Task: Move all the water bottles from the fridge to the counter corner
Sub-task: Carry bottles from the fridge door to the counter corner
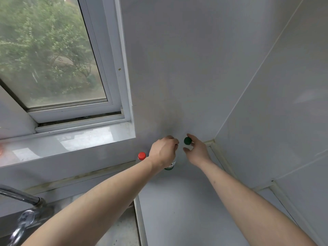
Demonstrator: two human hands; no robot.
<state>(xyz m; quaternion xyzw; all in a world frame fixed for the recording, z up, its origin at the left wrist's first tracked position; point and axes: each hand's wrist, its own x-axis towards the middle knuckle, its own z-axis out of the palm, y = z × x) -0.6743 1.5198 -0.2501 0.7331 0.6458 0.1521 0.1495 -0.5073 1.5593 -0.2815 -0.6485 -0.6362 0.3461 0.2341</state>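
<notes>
Three bottles stand in the white counter corner (177, 201). A red-capped bottle (141, 155) stands by the wall under the window sill, with no hand on it. My left hand (164, 150) grips the top of a bottle with a green label (170, 166); its cap is hidden under the fingers. Just to the right, my right hand (197, 150) curls its thumb and forefinger round the neck of a green-capped bottle (187, 140), whose clear body is barely visible.
White walls meet right behind the bottles. A window (53, 59) and its sill (71, 141) lie to the left. A metal faucet (24, 210) and the sink edge (138, 219) are at the lower left.
</notes>
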